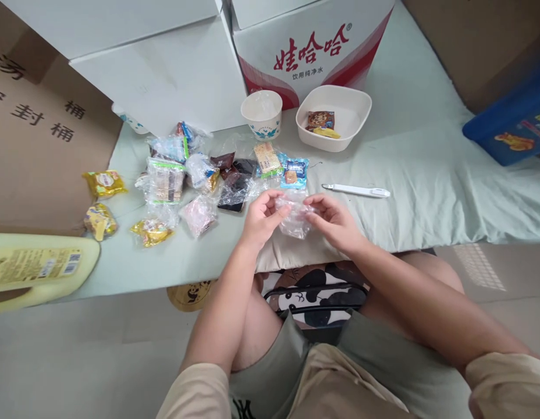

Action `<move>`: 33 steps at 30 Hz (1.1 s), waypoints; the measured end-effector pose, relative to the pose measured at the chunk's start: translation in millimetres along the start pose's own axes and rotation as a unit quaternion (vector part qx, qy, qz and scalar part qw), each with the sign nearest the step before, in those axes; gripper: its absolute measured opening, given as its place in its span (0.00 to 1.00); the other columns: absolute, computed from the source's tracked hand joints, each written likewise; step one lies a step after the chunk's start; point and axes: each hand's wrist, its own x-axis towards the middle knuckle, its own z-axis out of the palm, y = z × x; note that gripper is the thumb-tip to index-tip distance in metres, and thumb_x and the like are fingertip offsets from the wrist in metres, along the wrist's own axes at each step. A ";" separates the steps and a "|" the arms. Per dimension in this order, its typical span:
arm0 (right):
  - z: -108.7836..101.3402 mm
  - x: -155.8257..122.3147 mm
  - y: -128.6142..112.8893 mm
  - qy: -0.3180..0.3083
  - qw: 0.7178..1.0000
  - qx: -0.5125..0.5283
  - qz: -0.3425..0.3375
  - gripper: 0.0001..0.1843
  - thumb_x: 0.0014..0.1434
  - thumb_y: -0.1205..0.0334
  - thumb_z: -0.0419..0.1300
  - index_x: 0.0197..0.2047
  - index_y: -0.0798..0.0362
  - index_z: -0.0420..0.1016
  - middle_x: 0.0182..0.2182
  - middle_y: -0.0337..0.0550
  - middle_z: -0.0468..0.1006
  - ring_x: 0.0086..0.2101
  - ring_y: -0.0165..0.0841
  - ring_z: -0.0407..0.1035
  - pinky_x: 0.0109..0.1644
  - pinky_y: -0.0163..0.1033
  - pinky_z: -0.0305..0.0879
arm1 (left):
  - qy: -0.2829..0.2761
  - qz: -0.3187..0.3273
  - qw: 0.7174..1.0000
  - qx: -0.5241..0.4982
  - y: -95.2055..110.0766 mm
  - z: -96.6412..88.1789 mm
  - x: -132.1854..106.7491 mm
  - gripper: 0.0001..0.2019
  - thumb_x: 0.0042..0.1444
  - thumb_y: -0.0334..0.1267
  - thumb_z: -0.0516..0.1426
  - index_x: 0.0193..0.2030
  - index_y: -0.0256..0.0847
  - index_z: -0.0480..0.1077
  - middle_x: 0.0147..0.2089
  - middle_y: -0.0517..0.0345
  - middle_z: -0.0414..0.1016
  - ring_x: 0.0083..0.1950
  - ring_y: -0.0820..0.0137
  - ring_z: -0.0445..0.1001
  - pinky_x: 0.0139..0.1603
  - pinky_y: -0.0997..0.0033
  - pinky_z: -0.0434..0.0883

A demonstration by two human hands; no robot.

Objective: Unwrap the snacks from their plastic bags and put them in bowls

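Between my hands is a clear plastic wrapper (295, 221), pinched from both sides just above the cloth's front edge; whether anything lies inside it I cannot make out. My left hand (265, 214) grips its left side with thumb and fingers. On its right side, my right hand (330, 216) is closed the same way. Right behind the wrapper lies a blue snack packet (294, 173), with a cracker packet (267, 159) beside it. A white utility knife (356, 191) rests to the right of my right hand. Left of my left hand is a dark phone (231, 201), partly covered by clear plastic.
Several wrapped snacks (165, 181) are heaped at the left. A paper cup (262, 116) with plastic in it and a white bowl (335, 119) holding two packets stand before a white carton (311, 52). A yellow jug (43, 267) is at the left edge, a blue container (510, 110) at the right.
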 end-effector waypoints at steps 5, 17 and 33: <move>-9.0 4.6 -0.1 0.034 0.999 -0.026 -0.022 0.28 0.56 0.47 0.65 0.55 0.46 0.62 0.58 0.51 0.68 0.51 0.39 0.68 0.51 0.44 0.68 | -0.003 -0.034 0.999 -0.029 -1.1 -0.5 1.7 0.27 0.46 0.52 0.68 0.50 0.44 0.69 0.32 0.61 0.76 0.30 0.70 0.74 0.33 0.70 0.71; -9.9 15.1 -2.0 -0.010 0.994 -0.102 0.031 0.12 0.56 0.52 0.60 0.35 0.51 0.66 0.27 0.36 0.67 0.28 0.30 0.60 0.32 0.37 0.56 | -0.012 -0.040 0.999 0.015 -1.2 7.0 5.7 0.21 0.45 0.50 0.69 0.38 0.40 0.68 0.37 0.57 0.75 0.36 0.70 0.74 0.37 0.71 0.71; 7.1 13.7 -12.6 -0.160 0.915 -0.361 0.080 0.12 0.65 0.58 0.51 0.43 0.50 0.75 0.30 0.40 0.80 0.32 0.34 0.72 0.32 0.37 0.48 | 0.282 0.189 0.862 0.377 71.6 -43.2 54.7 0.10 0.48 0.37 0.61 0.27 0.42 0.61 0.25 0.66 0.60 0.28 0.74 0.61 0.31 0.74 0.62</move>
